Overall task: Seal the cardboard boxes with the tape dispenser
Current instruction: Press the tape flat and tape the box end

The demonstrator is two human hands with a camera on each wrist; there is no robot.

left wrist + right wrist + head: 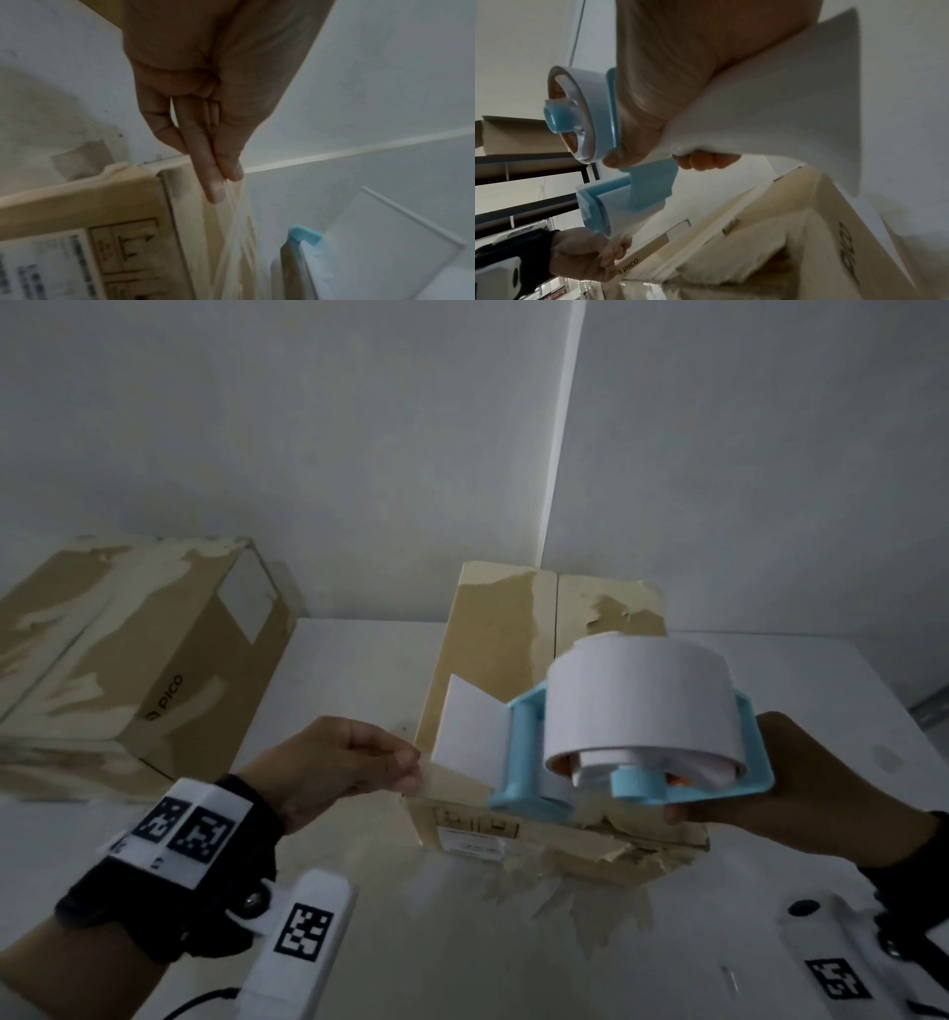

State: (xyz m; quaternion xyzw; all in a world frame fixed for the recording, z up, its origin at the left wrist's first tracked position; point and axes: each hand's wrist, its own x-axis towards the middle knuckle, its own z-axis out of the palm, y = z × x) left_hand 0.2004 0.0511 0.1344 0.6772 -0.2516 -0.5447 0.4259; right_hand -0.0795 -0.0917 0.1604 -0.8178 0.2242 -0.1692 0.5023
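A light blue tape dispenser (637,778) carrying a fat white roll hangs above the near end of a cardboard box (493,660), whose top flaps meet in a seam. My right hand (770,778) grips the dispenser's handle; in the right wrist view its fingers (706,162) curl round the blue handle (652,182). My left hand (359,762) pinches the free end of the clear tape (447,778) between thumb and fingers (213,188), stretched out from the dispenser's front over the box's near edge. The tape (239,233) runs down from the pinch.
A second, larger cardboard box (133,649) printed PICO lies at the left of the white table (359,891), its surface scarred by torn tape. White walls stand close behind both boxes. Dark shelving (526,166) shows in the right wrist view.
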